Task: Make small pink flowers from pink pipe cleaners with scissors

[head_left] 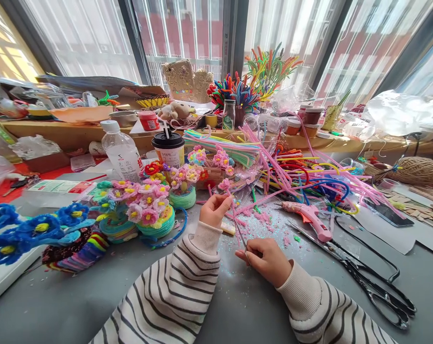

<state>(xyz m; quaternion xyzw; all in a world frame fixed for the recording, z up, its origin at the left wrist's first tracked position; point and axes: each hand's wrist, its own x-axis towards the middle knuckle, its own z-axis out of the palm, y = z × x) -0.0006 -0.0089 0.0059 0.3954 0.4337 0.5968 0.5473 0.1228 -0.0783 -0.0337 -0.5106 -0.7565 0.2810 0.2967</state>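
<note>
My left hand (215, 210), raised over the middle of the grey table, pinches a pink pipe cleaner (232, 206) between thumb and fingertips. The fuzzy stem hangs down from the pinch. Lower and to the right, my right hand (268, 260) is closed around small scissors (241, 232), whose thin metal blades point up and left to the stem. The fingers hide most of the handles. Beneath both hands lie pink fluff (265, 217) and scattered glitter. Close behind my left hand stands a small turquoise pot of pipe-cleaner flowers (182, 196).
Right of my hands lie a pink glue gun (311, 220) and large black-handled scissors (367, 274). Blue flowers (40, 228) and pink flowers (148, 203) in pots crowd the left. A water bottle (121, 155), a lidded cup (168, 148) and loose pipe cleaners (223, 148) stand behind.
</note>
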